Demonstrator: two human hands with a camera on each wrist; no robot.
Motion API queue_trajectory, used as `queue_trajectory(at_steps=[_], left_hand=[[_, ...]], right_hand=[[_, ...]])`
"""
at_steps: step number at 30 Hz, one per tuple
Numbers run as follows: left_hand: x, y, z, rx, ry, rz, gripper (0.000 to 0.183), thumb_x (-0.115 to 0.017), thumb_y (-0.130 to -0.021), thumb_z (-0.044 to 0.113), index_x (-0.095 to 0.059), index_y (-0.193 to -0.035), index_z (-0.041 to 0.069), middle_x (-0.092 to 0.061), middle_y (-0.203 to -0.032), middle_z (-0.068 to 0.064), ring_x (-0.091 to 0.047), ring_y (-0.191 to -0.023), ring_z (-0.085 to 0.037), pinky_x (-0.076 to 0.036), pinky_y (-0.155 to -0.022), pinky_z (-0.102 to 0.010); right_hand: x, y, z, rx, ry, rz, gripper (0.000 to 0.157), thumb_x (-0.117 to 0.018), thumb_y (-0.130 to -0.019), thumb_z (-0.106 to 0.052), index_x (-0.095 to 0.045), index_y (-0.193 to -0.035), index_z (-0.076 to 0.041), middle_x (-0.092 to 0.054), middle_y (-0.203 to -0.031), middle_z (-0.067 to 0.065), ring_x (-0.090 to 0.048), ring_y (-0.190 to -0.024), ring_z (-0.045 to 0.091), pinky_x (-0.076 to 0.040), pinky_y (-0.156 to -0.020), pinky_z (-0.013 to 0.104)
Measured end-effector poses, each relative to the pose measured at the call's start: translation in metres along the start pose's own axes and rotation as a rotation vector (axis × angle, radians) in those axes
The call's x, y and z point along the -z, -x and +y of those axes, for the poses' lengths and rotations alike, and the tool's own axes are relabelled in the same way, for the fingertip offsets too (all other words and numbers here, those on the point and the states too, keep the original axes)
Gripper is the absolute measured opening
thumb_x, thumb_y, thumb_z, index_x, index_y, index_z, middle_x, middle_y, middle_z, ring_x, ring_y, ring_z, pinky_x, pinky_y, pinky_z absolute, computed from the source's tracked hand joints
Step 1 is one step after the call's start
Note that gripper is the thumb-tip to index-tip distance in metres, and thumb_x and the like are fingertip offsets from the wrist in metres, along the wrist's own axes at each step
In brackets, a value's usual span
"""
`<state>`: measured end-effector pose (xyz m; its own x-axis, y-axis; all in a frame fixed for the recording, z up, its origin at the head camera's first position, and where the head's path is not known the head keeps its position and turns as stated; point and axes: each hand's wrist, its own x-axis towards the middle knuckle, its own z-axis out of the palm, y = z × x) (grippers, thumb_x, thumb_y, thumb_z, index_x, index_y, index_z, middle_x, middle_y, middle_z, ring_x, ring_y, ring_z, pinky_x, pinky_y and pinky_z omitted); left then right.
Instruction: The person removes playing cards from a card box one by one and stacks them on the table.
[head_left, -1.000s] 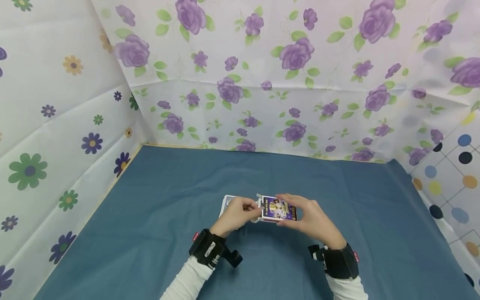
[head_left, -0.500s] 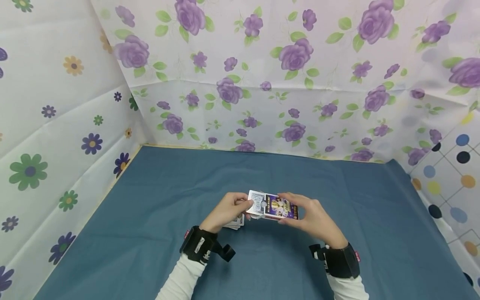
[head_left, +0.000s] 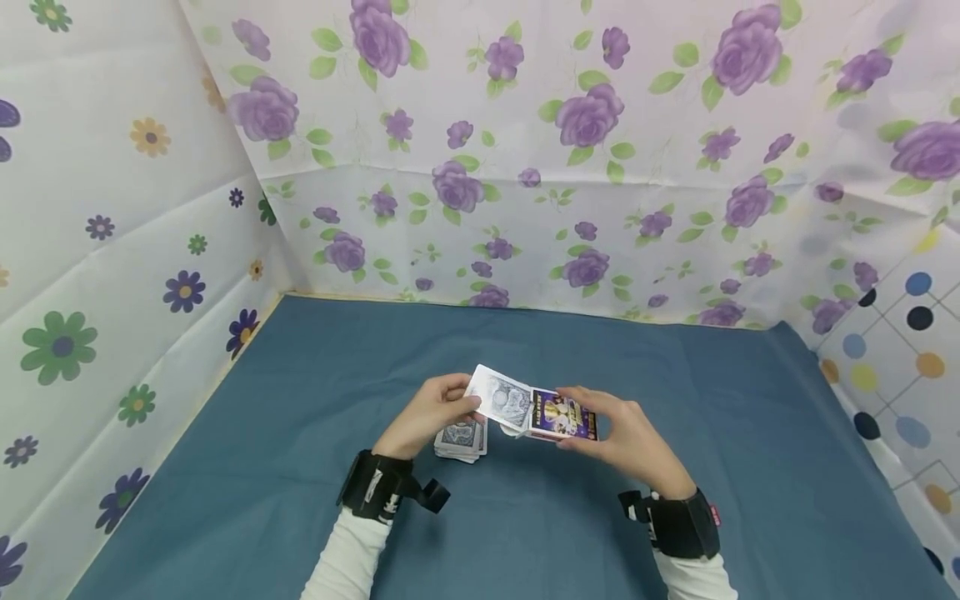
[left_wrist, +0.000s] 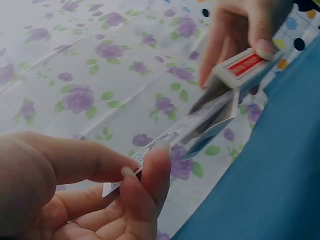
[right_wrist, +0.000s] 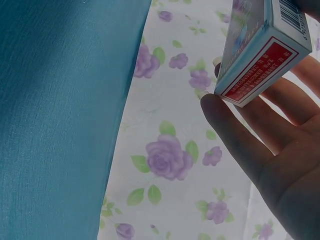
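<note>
My left hand (head_left: 423, 417) pinches the outer end of a playing card (head_left: 501, 395) between thumb and fingers. Its patterned grey-blue back faces up, and its inner end meets the open mouth of a purple and gold card box (head_left: 564, 417). In the left wrist view the card (left_wrist: 167, 135) stretches from my fingertips to the box, where an end flap stands folded out. My right hand (head_left: 630, 437) grips the box by its long edges. The right wrist view shows the box's red label and a barcode (right_wrist: 290, 15) on its end.
A loose stack of playing cards (head_left: 459, 440), backs up, lies on the blue cloth (head_left: 300, 467) just below my left hand. Floral sheets (head_left: 480, 225) stand behind the cloth and at both sides.
My left hand has moved left and slightly up, drawing the card out of the box. The stack on the cloth has come into fuller view. The right hand and box stay nearly in place.
</note>
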<state>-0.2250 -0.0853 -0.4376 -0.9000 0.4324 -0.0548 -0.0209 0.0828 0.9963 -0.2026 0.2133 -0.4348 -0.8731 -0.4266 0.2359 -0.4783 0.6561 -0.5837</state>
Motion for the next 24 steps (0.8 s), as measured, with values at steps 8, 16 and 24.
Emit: queue_trajectory(at_steps=[8, 16, 24], left_hand=[[0.023, 0.010, -0.002, -0.001, 0.052, 0.097, 0.038, -0.057, -0.097, 0.013, -0.053, -0.131, -0.003, -0.065, -0.093, 0.003, -0.062, -0.089, -0.016, -0.050, -0.088, -0.033], [0.036, 0.005, -0.012, 0.100, 0.028, 0.303, 0.038, -0.064, -0.094, 0.019, -0.058, -0.126, -0.001, -0.063, -0.077, 0.006, -0.058, -0.074, -0.013, -0.048, -0.074, -0.030], [0.036, -0.005, -0.028, 0.206, -0.048, 0.438, 0.033, -0.072, -0.088, 0.023, -0.067, -0.114, 0.003, -0.064, -0.077, 0.000, -0.061, -0.075, -0.023, -0.048, -0.072, -0.035]], right_hand=[[-0.003, 0.000, 0.001, -0.010, -0.007, -0.001, 0.065, -0.081, -0.078, -0.034, -0.056, -0.137, -0.019, -0.058, -0.136, 0.014, -0.058, -0.122, 0.035, -0.052, -0.087, 0.045], [-0.003, 0.001, 0.001, -0.013, -0.018, -0.004, 0.066, -0.082, -0.077, -0.032, -0.056, -0.137, -0.021, -0.058, -0.136, 0.014, -0.059, -0.121, 0.033, -0.052, -0.086, 0.045], [-0.004, 0.001, 0.002, -0.012, -0.012, -0.011, 0.065, -0.080, -0.078, -0.035, -0.056, -0.137, -0.023, -0.058, -0.136, 0.014, -0.060, -0.120, 0.033, -0.052, -0.086, 0.043]])
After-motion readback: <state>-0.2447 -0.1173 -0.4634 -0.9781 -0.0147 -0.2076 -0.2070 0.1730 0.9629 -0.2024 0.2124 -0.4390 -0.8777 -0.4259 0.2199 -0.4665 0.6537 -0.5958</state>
